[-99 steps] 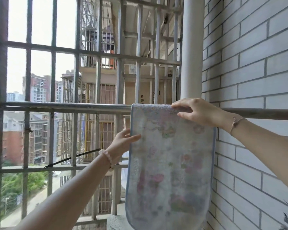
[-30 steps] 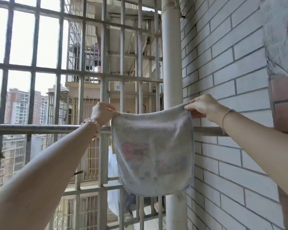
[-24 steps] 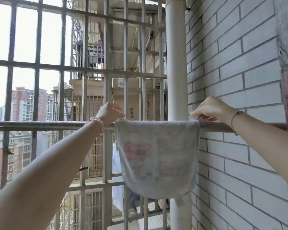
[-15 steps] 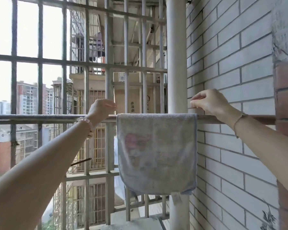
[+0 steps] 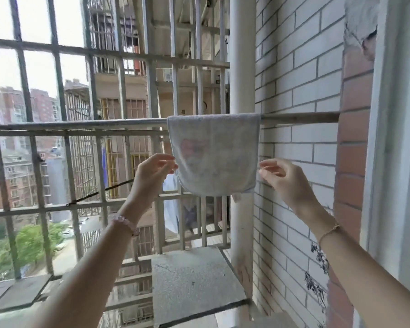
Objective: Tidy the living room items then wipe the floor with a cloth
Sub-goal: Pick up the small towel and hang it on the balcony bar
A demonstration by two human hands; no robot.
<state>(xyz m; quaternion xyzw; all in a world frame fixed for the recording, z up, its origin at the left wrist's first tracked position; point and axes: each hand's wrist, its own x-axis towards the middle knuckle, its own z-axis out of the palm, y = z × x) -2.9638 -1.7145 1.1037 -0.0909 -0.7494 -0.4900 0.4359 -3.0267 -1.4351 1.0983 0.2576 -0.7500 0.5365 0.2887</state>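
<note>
Both hands are up in front of me at the lower half of the cloth, one on each side. On my left hand the thumb and fingers are loosely parted, their tips right at the cloth's left edge; I cannot tell whether they pinch that edge or only brush it. On my right hand the fingers are spread too, the thumb and forefinger reaching toward the cloth's right edge, and I see a thin strip of brick between the tips and the fabric, so that hand looks just clear of it. The cloth itself is folded over the horizontal metal rail and hangs straight down from it, pale blue-grey with a faded pink print and a small tag showing at its bottom right corner. It sits in front of the white vertical pipe, close to the white brick wall where the rail runs off to the right. I see a pink beaded bracelet on my left wrist and a thin chain bracelet on the right one. Below the cloth a grey stone ledge juts out inside the metal window grille.
</note>
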